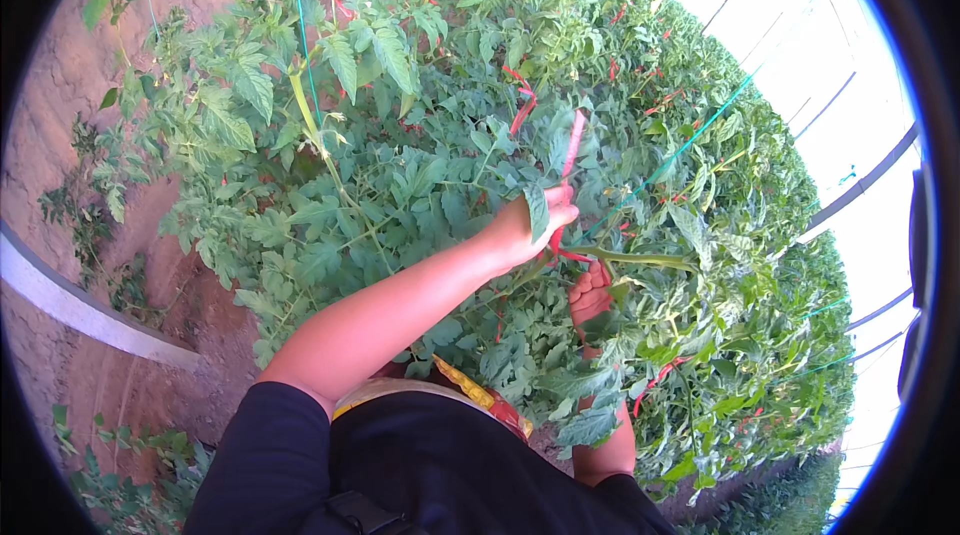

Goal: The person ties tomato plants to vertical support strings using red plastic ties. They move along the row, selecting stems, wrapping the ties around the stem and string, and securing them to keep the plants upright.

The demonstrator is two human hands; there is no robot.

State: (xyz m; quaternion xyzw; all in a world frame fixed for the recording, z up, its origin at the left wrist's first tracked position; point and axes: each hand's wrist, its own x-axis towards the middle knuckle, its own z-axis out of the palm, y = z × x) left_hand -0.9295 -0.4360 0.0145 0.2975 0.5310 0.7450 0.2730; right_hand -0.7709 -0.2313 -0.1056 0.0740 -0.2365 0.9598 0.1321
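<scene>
My left hand [531,224] grips a red plastic ribbon [574,143] whose free end sticks up above the fingers. The ribbon runs down around a green tomato stem [649,259] beside a taut green string [675,158]. Just below the stem, my right hand [590,293] has its fingers curled on the ribbon's other part. A leaf covers some of my left hand, and leaves partly hide my right wrist and forearm.
Dense tomato plants [420,182] surround both arms, with other red ribbons [523,101] among them. A thick bare stem [307,111] rises at the left. A pale curved band [97,317] crosses the soil. A yellow-and-red bag [476,391] lies against my waist.
</scene>
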